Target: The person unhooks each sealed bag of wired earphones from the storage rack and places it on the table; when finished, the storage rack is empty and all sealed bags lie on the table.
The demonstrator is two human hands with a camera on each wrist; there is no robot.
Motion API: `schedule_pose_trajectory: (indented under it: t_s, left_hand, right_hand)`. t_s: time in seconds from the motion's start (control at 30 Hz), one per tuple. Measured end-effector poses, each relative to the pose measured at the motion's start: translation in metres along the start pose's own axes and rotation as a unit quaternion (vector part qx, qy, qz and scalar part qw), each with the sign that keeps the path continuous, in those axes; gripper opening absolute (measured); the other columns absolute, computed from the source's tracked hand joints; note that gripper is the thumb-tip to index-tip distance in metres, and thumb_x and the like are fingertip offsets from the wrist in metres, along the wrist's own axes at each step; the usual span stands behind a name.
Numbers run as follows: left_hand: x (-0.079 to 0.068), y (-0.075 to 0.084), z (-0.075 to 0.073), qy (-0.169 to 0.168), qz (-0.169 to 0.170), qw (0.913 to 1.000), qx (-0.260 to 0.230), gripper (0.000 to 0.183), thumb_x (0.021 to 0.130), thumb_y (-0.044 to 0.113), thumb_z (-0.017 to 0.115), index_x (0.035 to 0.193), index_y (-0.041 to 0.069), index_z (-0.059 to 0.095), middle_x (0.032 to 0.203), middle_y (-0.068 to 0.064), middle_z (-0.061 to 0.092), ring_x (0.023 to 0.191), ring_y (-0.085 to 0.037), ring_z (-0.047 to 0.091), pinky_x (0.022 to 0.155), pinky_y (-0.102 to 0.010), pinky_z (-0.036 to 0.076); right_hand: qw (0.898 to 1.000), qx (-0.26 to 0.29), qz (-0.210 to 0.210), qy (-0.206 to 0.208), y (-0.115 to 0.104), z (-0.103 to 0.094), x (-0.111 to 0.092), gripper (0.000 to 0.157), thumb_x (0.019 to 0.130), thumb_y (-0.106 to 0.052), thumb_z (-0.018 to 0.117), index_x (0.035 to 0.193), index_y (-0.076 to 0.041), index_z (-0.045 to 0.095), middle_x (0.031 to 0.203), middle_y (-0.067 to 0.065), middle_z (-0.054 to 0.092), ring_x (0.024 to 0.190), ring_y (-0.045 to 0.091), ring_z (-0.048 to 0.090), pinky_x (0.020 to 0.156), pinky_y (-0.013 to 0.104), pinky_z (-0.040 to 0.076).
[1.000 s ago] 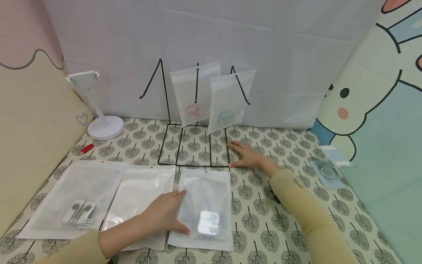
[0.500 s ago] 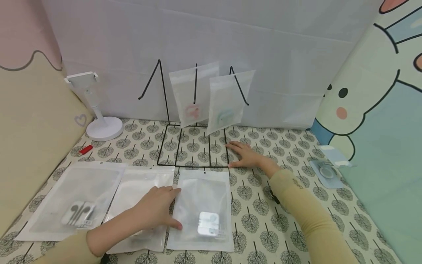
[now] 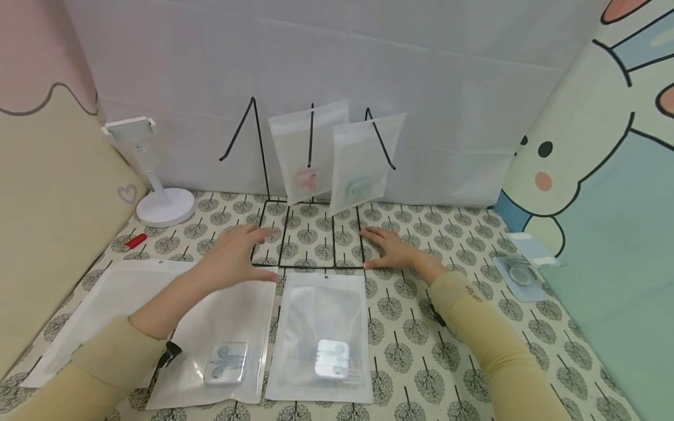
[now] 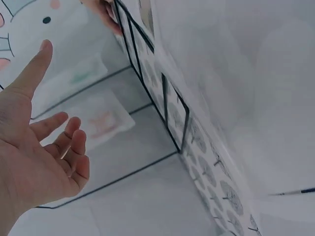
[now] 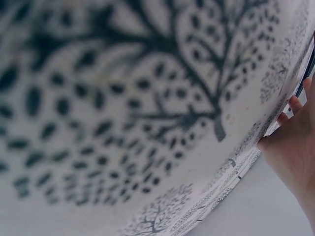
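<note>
The left hand [image 3: 231, 257], released and spread, hung by the rack [image 3: 334, 242] on the bench [image 3: 416, 362]; the right hand [image 3: 391, 248], also released, lay at its right edge. The left wrist view showed half-bent smaller fingers [image 4: 79, 169]; the head view hid them.

Head view forward and down, wrists closer

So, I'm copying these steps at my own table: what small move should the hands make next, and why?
Probably bring the left hand to the left edge of the black rack. It is spread near that edge, holding nothing, and the right hand is at the opposite edge, so together they could steady or shift it.
</note>
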State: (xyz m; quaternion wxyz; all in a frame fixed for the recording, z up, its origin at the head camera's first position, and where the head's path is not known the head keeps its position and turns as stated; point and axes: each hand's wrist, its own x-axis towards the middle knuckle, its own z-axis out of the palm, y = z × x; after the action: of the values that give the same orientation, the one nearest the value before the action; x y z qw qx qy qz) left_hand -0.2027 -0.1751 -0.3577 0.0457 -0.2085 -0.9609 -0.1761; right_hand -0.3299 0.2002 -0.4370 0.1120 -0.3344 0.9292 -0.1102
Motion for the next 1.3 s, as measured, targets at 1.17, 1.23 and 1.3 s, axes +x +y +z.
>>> schedule_pose_trajectory:
  t_s: [1.17, 1.23, 1.3]
  left_hand:
    - [0.047, -0.125, 0.037, -0.160, -0.021, 0.9830, -0.087, 0.102, 0.070, 0.050, 0.076, 0.150, 0.014, 0.023, 0.154, -0.025, 0.014, 0.136, -0.057, 0.002, 0.099, -0.078, 0.005]
    - [0.047, -0.126, 0.038, -0.160, -0.023, 0.9829, -0.087, 0.100, 0.071, 0.051, 0.076, 0.150, 0.015, 0.025, 0.154, -0.024, 0.013, 0.136, -0.057, 0.000, 0.098, -0.079, 0.003]
    - [0.047, -0.126, 0.038, -0.160, -0.025, 0.9829, -0.087, 0.098, 0.071, 0.052, 0.075, 0.149, 0.015, 0.027, 0.155, -0.022, 0.012, 0.136, -0.057, -0.002, 0.098, -0.079, 0.001]
  right_hand:
    - [1.000, -0.006, 0.005, -0.006, 0.003, 0.004, 0.001, 0.092, 0.081, -0.060, 0.062, 0.152, -0.023, 0.017, 0.159, 0.009, 0.010, 0.145, 0.031, 0.011, 0.114, 0.060, 0.004]
    - [1.000, -0.006, 0.003, -0.001, 0.004, 0.004, 0.001, 0.092, 0.080, -0.060, 0.063, 0.152, -0.022, 0.018, 0.158, 0.009, 0.010, 0.144, 0.032, 0.012, 0.114, 0.060, 0.005]
    - [1.000, -0.006, 0.001, 0.004, 0.004, 0.003, 0.001, 0.092, 0.080, -0.059, 0.064, 0.152, -0.022, 0.019, 0.158, 0.010, 0.011, 0.144, 0.032, 0.013, 0.114, 0.060, 0.007]
